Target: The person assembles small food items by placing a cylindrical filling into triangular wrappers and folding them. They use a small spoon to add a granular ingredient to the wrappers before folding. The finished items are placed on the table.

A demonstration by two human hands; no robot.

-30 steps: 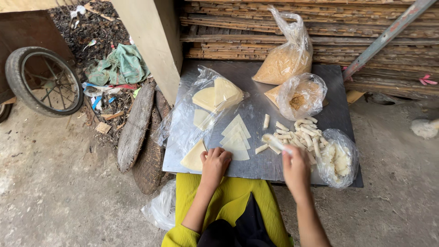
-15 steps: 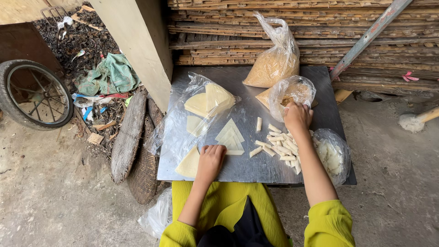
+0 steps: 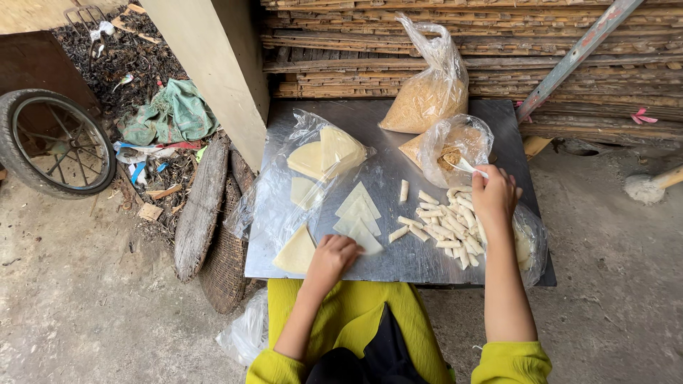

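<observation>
Hands are set apart over the work: the left hand [image 3: 331,257] is curled, fingertips pinched on the near corner of the triangular wrappers [image 3: 359,217], so that one sheet can be lifted off the fanned stack, while the right hand [image 3: 492,197] is closed around a pale spoon [image 3: 466,166] whose bowl is dipped into the open filling bag [image 3: 452,149]. At the far left a wheel [image 3: 55,142] is leaned by a wall, with a green cloth [image 3: 171,114] among rubbish, and a woven basket [image 3: 224,263] with a wooden board [image 3: 201,206] is propped against the edge of the bench [image 3: 398,259]. On the grey metal bench, uncut round wrappers [image 3: 320,153] are kept on a clear plastic sheet [image 3: 274,206], probably against dirt and drying. The cut triangles are laid at the centre, within easy reach of both hands. Finished rolls [image 3: 441,224] are heaped just to the right, under the right wrist, some spilling into a clear bag [image 3: 530,245] at the bench's corner. A taller bag of brownish crumbs [image 3: 427,99] is stood at the back, against stacked bamboo slats [image 3: 427,50].
</observation>
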